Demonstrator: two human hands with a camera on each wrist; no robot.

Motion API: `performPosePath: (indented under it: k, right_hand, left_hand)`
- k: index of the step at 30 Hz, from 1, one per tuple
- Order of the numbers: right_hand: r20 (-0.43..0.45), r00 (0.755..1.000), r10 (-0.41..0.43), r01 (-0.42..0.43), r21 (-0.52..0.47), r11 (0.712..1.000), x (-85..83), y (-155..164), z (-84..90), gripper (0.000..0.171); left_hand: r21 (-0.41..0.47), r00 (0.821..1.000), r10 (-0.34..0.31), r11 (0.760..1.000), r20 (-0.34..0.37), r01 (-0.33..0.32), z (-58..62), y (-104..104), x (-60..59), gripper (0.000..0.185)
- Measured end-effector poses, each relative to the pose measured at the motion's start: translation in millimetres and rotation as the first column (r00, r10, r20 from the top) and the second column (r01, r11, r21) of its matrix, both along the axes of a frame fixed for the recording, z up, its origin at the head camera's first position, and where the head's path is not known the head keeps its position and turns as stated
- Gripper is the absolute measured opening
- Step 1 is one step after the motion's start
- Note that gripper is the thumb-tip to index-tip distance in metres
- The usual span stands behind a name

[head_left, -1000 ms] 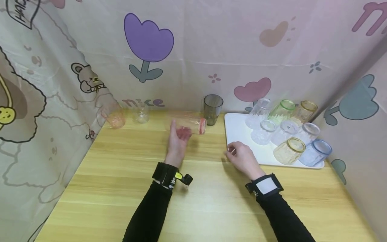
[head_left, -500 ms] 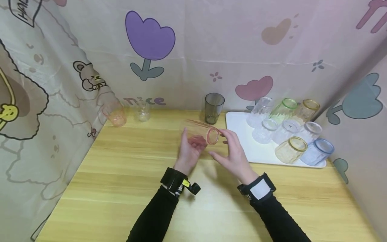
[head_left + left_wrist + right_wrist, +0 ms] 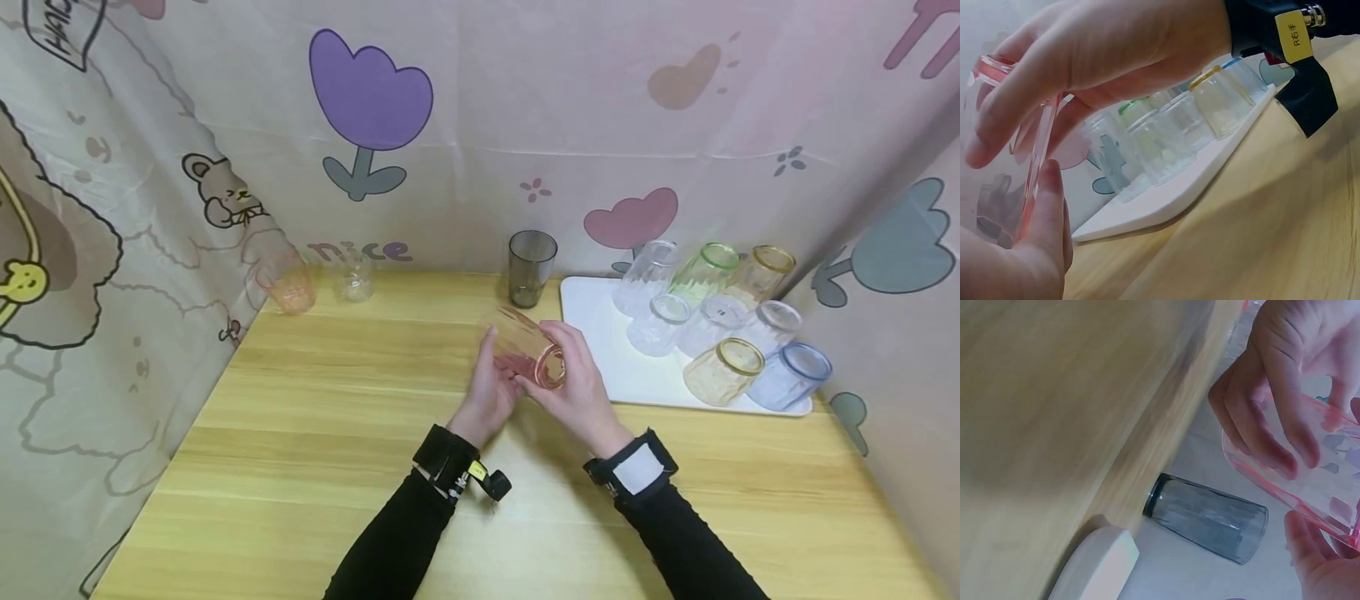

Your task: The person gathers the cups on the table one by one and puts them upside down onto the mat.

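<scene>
A clear pink-tinted drinking glass is tilted between both hands above the table, its thick base toward the lower right. My left hand holds it from the left and below, with fingers wrapped along its side in the right wrist view. My right hand grips the base end, thumb underneath and fingers over the top. In the left wrist view the right hand's fingers lie across the pink glass near its red-tinted base. Behind it, a tall smoky grey glass stands upright at the table's back edge.
A white tray on the right bears several upside-down glasses, among them a green one, a yellow one and a blue one. An orange-pink glass and a small clear glass stand at the back left.
My left hand has brought the pink glass toward me and to the right, turning its base end nearer. The right hand has come left from beside the tray and taken hold of that end.
</scene>
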State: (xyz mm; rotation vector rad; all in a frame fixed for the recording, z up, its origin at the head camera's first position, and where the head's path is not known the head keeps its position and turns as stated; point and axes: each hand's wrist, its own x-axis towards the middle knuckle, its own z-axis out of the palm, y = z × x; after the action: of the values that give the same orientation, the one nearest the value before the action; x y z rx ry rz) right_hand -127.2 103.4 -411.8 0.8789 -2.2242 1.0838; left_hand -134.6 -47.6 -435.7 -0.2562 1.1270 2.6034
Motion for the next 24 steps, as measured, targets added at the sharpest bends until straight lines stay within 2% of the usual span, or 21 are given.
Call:
performPosePath:
  k: [3, 9, 12, 16, 20, 22, 24]
  right_hand:
    - [0.006, 1.0, 0.004, -0.004, -0.002, 1.0, 1.1, 1.4, 0.7, 0.087]
    - [0.013, 1.0, -0.008, 0.008, -0.015, 1.0, 3.3, 6.2, 3.9, 0.085]
    - [-0.003, 1.0, -0.012, 0.011, -0.042, 0.999, 3.6, 8.0, 7.5, 0.082]
    - [-0.014, 0.999, -0.035, 0.034, -0.087, 0.996, 4.3, 11.2, 13.1, 0.081]
    - [0.018, 0.996, -0.091, 0.093, -0.154, 0.984, 4.9, 15.9, 20.6, 0.083]
    - [0.028, 0.992, -0.124, 0.127, -0.19, 0.973, 4.3, 18.8, 24.8, 0.083]
    - [0.023, 0.989, -0.147, 0.149, -0.223, 0.963, 3.4, 22.2, 29.2, 0.084]
  left_hand:
    - [-0.012, 1.0, -0.014, 1.0, -0.009, 0.014, -0.2, 0.8, 2.1, 0.067]
    - [-0.058, 0.998, -0.061, 0.997, -0.027, 0.06, -2.1, 0.5, 6.0, 0.094]
    - [-0.094, 0.996, -0.083, 0.992, -0.042, 0.079, -2.0, 1.0, 6.9, 0.101]
    - [-0.093, 0.992, -0.11, 0.99, -0.069, 0.103, -2.4, 3.0, 6.8, 0.095]
    - [-0.061, 0.989, -0.123, 0.991, -0.084, 0.118, -2.6, 5.0, 7.0, 0.083]
    - [-0.077, 0.988, -0.123, 0.99, -0.09, 0.117, -3.0, 6.2, 7.2, 0.076]
    - [-0.128, 0.989, -0.115, 0.987, -0.096, 0.102, -2.6, 8.1, 7.4, 0.06]
